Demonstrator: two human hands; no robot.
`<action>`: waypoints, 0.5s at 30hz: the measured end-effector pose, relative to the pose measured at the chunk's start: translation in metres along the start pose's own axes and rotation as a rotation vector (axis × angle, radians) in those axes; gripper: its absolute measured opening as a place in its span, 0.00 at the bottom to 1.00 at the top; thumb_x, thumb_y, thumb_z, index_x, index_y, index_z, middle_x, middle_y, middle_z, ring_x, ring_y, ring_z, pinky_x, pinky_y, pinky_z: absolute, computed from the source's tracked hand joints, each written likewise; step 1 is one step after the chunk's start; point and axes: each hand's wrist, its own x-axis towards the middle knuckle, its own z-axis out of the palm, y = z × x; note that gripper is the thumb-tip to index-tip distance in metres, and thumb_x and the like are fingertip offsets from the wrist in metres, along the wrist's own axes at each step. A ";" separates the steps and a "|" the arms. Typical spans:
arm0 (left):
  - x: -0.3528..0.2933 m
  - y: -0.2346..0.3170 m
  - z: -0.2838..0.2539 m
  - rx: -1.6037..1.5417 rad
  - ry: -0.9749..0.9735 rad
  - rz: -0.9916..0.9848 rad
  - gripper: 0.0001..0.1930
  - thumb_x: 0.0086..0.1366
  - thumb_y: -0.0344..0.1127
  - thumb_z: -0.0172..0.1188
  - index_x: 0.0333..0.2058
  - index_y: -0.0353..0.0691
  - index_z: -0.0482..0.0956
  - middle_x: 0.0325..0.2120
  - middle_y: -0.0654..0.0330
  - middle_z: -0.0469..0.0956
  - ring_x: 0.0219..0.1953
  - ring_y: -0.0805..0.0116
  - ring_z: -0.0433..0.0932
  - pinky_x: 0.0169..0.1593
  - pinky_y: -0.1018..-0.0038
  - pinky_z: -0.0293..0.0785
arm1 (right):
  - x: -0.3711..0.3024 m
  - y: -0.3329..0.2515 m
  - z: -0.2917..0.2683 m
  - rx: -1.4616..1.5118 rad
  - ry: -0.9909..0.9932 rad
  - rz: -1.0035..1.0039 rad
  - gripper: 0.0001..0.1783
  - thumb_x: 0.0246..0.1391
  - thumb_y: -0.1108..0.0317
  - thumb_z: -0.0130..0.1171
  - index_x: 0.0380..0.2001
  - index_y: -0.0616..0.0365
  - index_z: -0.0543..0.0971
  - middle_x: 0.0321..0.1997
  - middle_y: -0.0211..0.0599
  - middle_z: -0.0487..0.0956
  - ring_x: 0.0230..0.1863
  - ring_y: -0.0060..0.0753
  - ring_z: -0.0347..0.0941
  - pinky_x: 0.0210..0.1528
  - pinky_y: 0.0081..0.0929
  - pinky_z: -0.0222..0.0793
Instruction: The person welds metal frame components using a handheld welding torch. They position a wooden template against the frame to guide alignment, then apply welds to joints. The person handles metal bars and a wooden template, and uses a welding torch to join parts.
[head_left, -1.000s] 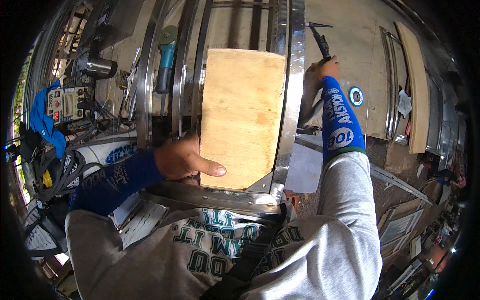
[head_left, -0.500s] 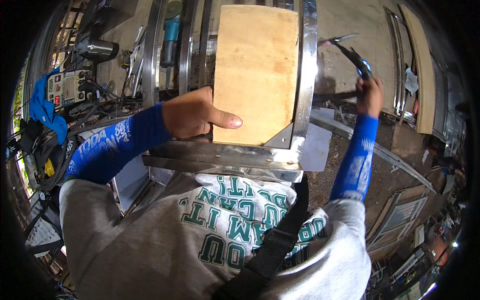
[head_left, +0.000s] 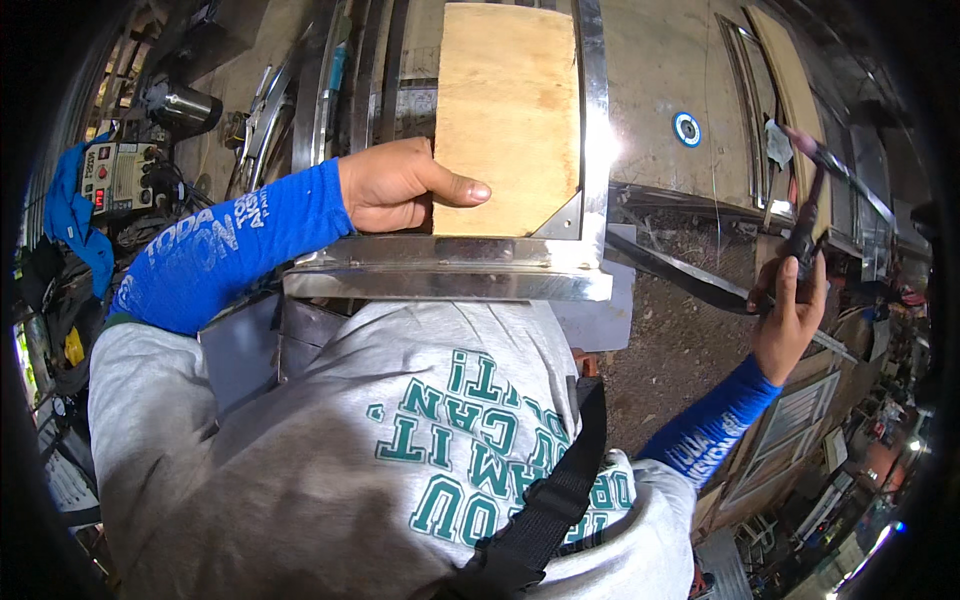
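One crumpled bright blue cloth (head_left: 73, 205) is at the far left of the frame, just beside a pale box with knobs (head_left: 118, 180). A shiny silver metal cylinder (head_left: 185, 108) is at the upper left. Next, the left hand (head_left: 395, 188) pinches a flat tan wooden board (head_left: 508, 110), its thumb on top. The board lies at the top middle, with a shiny grey metal frame (head_left: 450, 284) along its bottom and right side. Farther right is a small round blue-and-white disc (head_left: 686, 129). Well apart, at the right, the right hand (head_left: 790, 315) is wrapped around a long black torch (head_left: 802, 236).
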 end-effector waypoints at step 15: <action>0.017 0.009 -0.014 -0.005 -0.009 0.034 0.28 0.68 0.24 0.64 0.65 0.31 0.68 0.59 0.49 0.77 0.61 0.60 0.78 0.67 0.64 0.75 | 0.094 -0.090 0.063 -0.173 -0.830 -0.457 0.34 0.61 0.87 0.56 0.70 0.61 0.67 0.69 0.45 0.73 0.56 0.31 0.77 0.60 0.29 0.72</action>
